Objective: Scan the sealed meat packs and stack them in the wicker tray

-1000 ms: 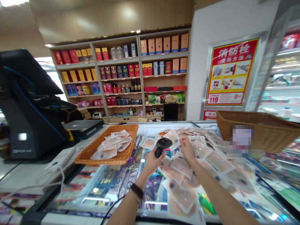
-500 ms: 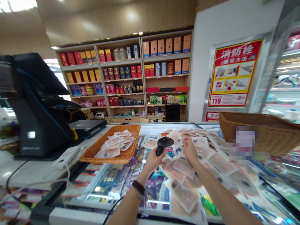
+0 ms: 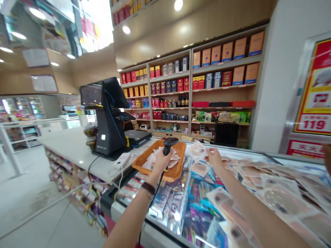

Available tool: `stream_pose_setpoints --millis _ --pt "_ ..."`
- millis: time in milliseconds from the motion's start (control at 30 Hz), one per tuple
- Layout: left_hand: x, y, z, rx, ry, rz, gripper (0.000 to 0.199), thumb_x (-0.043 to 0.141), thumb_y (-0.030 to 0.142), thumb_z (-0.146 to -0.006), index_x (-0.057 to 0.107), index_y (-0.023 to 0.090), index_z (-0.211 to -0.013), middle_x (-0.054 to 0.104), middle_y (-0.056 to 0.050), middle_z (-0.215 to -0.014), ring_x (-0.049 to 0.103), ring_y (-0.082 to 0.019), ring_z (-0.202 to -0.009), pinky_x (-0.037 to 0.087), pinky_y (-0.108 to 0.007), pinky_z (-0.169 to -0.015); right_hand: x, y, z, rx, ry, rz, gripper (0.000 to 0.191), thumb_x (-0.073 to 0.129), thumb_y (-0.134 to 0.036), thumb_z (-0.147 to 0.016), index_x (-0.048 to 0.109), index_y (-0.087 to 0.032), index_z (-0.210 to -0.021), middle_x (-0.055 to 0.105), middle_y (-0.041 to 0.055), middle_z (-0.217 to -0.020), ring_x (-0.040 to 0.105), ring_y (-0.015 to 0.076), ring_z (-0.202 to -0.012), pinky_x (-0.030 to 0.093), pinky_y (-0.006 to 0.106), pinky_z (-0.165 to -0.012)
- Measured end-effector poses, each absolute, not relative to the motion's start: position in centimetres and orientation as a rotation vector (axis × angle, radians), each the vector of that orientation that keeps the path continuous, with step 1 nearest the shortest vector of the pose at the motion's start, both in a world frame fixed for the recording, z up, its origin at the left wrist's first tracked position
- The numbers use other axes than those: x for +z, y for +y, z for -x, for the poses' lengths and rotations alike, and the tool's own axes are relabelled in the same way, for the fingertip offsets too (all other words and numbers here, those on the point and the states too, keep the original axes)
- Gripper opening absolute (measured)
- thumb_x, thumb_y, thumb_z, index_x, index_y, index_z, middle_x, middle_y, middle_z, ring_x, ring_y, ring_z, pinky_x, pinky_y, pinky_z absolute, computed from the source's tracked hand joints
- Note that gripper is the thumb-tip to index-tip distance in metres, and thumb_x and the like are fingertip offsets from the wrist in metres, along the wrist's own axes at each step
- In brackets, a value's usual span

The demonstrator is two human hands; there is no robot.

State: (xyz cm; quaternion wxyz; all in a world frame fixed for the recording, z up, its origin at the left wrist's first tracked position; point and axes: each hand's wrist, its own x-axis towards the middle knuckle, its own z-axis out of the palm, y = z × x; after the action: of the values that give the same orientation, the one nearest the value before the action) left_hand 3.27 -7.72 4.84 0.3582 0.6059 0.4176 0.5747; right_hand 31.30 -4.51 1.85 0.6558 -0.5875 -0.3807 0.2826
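Hands apart at the middle of the frame: the left hand (image 3: 162, 160) is wrapped round the grip of a black handheld scanner (image 3: 170, 141), and the right hand (image 3: 214, 157) pinches the right edge of a translucent packet (image 3: 197, 150) raised between the two. Just below that packet, a similar flat one (image 3: 200, 169) shows near the right hand's fingers.

An orange wicker basket (image 3: 178, 171) stands at centre, with pale packets (image 3: 152, 159) inside; the left hand and scanner cover part of it. A black cord (image 3: 156, 191) runs down beside the left forearm, whose wrist bears a dark beaded bracelet (image 3: 148, 187). Many loose packets (image 3: 287, 199) overlap across the lower right of the glass-topped worktop, partly covered by the right forearm. Colourful wrapped goods (image 3: 198, 193) show through the glass.

Left of the basket are a white box (image 3: 122, 159), a dark flat device (image 3: 137, 137) and a tall black terminal (image 3: 110, 120), which blocks some of the view behind. Shelves of boxes and bottles (image 3: 169, 84) fill the upper middle; a red sign (image 3: 314, 124) reading 119 is cut off at the right edge.
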Motion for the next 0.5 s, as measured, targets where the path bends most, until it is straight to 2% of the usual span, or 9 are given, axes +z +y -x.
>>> stream_pose_setpoints --millis 100,300,400,500 --pt "5.3 -7.5 1.1 1.562 1.213 -1.527 0.047 0.084 0.060 -0.077 0.056 0.022 -0.076 0.050 0.007 -0.048 0.049 -0.012 -0.040 0.041 -0.022 -0.043 2.1 -1.9 -26.3 0.708 -0.942 1.310 0.018 0.067 -0.032 -0.097 0.050 -0.028 -0.091 0.054 -0.0093 -0.047 0.059 0.0164 -0.040 0.041 0.021 -0.042" --pt "4.7 -8.0 7.0 1.647 1.403 -1.488 0.043 0.082 0.058 -0.078 0.059 0.021 -0.077 0.053 0.006 -0.048 0.053 -0.013 -0.042 0.042 -0.023 -0.045 1.2 1.7 -17.3 0.957 -1.001 1.154 0.021 0.075 -0.024 -0.085 0.054 -0.028 -0.087 0.062 -0.0063 -0.061 0.066 0.0177 -0.050 0.058 0.030 -0.052" --pt "3.6 -8.3 8.4 1.654 1.456 -1.465 0.045 0.081 0.060 -0.077 0.059 0.021 -0.076 0.052 0.006 -0.048 0.053 -0.014 -0.042 0.043 -0.024 -0.045 0.1 2.5 -15.1 1.027 -1.114 1.003 0.026 0.079 -0.016 -0.073 0.062 -0.026 -0.090 0.075 0.0012 -0.082 0.078 0.0232 -0.078 0.067 0.039 -0.076" --pt "2.4 -8.6 9.1 1.680 1.473 -1.426 0.047 0.082 0.062 -0.075 0.059 0.021 -0.076 0.052 0.006 -0.051 0.053 -0.014 -0.042 0.045 -0.025 -0.045 -1.3 2.7 -15.6 0.911 -1.208 0.964 0.032 0.079 -0.013 -0.065 0.068 -0.026 -0.093 0.081 0.0060 -0.103 0.078 0.0281 -0.113 0.063 0.047 -0.102"
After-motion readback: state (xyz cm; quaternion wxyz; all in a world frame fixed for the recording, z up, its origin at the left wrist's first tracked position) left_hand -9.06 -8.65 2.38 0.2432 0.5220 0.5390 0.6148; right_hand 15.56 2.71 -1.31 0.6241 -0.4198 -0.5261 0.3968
